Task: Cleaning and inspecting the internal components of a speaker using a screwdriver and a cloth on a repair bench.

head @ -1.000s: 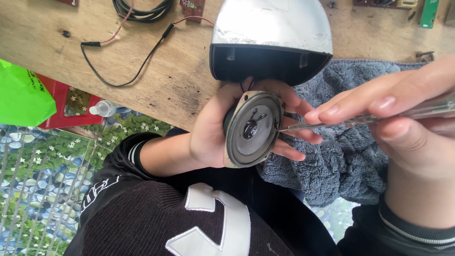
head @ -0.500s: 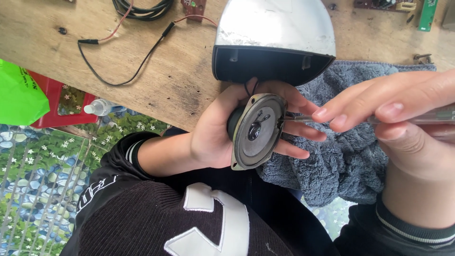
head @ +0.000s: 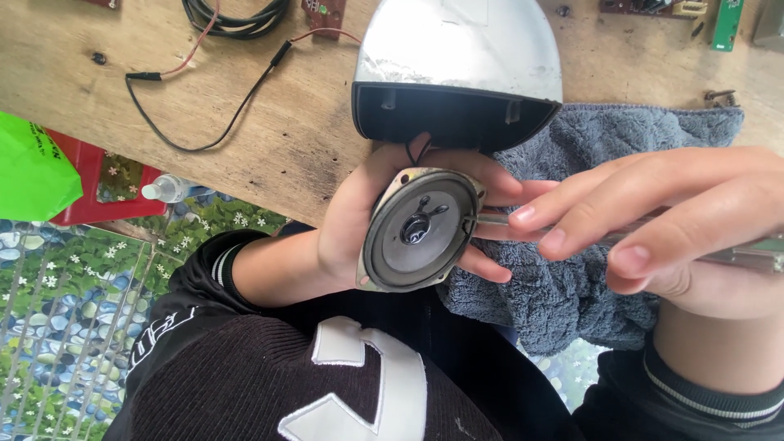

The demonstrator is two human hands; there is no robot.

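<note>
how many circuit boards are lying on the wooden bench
3 at least, all along the bench's far edge: a small reddish-brown board by the coiled black cable, a dark brown board at upper right, and a green strip board beside it. Others may be cropped.

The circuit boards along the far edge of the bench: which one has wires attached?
The small reddish-brown board, beside the coiled black cable. A thin red wire runs from it; the boards at the right corner show none.

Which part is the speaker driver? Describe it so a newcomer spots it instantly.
Start at the silver dome-shaped housing on the wooden bench. Just below its dark opening, the left hand cups the speaker driver. It is the only round part: grey cone, dark centre, metal rim.
</note>
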